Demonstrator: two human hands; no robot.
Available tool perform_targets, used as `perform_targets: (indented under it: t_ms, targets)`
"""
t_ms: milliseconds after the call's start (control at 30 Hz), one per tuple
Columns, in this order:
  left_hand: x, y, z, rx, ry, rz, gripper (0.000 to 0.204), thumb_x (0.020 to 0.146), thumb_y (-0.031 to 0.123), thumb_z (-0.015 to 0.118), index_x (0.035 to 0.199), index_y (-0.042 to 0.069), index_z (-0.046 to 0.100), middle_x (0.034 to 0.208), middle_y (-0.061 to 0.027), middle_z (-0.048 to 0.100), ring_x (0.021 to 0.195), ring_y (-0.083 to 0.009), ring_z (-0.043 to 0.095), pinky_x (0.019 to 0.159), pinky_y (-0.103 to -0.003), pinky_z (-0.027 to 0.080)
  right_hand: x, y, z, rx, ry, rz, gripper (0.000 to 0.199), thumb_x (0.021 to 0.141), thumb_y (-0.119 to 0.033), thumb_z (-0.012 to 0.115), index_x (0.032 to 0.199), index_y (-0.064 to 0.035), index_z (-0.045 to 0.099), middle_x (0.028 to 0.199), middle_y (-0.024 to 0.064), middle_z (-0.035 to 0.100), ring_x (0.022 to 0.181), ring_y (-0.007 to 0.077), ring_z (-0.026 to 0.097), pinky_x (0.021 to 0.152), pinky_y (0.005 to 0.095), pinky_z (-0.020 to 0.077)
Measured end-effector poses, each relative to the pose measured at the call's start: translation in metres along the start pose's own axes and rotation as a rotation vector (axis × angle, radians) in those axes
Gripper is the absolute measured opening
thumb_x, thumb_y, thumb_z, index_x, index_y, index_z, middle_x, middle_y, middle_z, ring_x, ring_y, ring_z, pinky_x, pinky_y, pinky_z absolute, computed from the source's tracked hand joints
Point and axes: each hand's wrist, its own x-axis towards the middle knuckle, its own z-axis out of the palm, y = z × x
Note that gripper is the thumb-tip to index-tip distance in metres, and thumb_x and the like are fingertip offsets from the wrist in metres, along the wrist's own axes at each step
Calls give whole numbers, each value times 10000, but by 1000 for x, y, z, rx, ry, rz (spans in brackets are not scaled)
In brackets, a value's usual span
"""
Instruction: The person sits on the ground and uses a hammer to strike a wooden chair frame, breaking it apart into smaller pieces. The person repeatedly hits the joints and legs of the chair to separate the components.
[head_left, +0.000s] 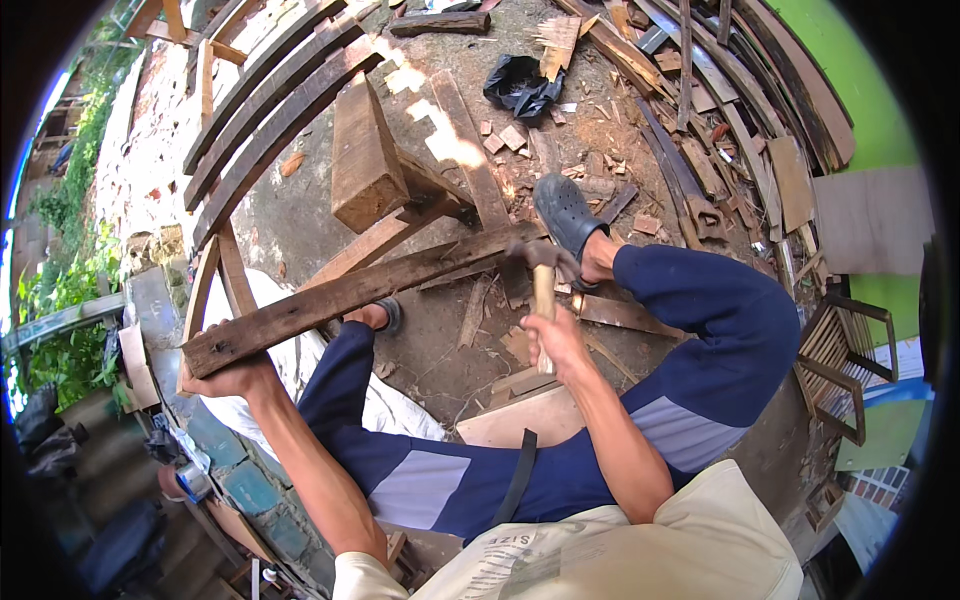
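My left hand (237, 378) is wrapped around the near left end of a long, weathered wooden beam (345, 292). From there the beam slants up and away to the right, its far end close to the hammer. In my right hand (560, 342) is a claw hammer (544, 285), gripped by its pale wooden handle with the dark metal head upward. That head overlaps the far end of the beam in view; whether they touch I cannot tell. Behind the beam lies a thick squared timber block (368, 160), with narrower wood pieces crossing beside it.
Long dark slats (275, 85) stand at the upper left. A black plastic bag (522, 88) lies among wood scraps ahead. Stacked boards (740, 110) line the right side, near a slatted wooden rack (850, 355). White sheeting (395, 405) spreads by my left leg.
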Motion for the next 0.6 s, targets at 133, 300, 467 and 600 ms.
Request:
perform_targets:
  t_ms: [133, 300, 467, 600]
  targets:
    - [-9, -3, 13, 39, 37, 31, 504, 818, 526, 394, 861, 74, 612, 779, -75, 624, 737, -253, 649, 689, -404, 537, 51, -1, -1, 378, 248, -171, 171, 878, -60, 579, 1010, -39, 473, 657, 4, 492, 479, 108, 485, 415, 294, 449]
    - [2, -10, -10, -85, -79, -3, 480, 820, 504, 388, 817, 75, 605, 739, -75, 617, 685, -253, 643, 676, -398, 540, -7, -24, 48, -340, -186, -143, 337, 868, -34, 562, 1166, 49, 427, 663, 39, 488, 492, 145, 509, 416, 317, 446]
    - [-26, -4, -9, -40, -32, 77, 482, 839, 486, 327, 780, 80, 579, 745, -90, 607, 705, -237, 626, 692, -399, 534, -17, 1, 7, -331, -89, -129, 239, 855, -69, 575, 1056, 26, 486, 668, 74, 530, 485, 170, 552, 402, 337, 466]
    - [-43, 5, -26, -55, 11, -47, 594, 870, 567, 278, 865, 59, 587, 800, -118, 611, 778, -273, 619, 772, -438, 517, -18, 31, -25, -236, 32, -100, 208, 836, -70, 611, 991, 42, 532, 665, 67, 540, 496, 171, 562, 408, 346, 470]
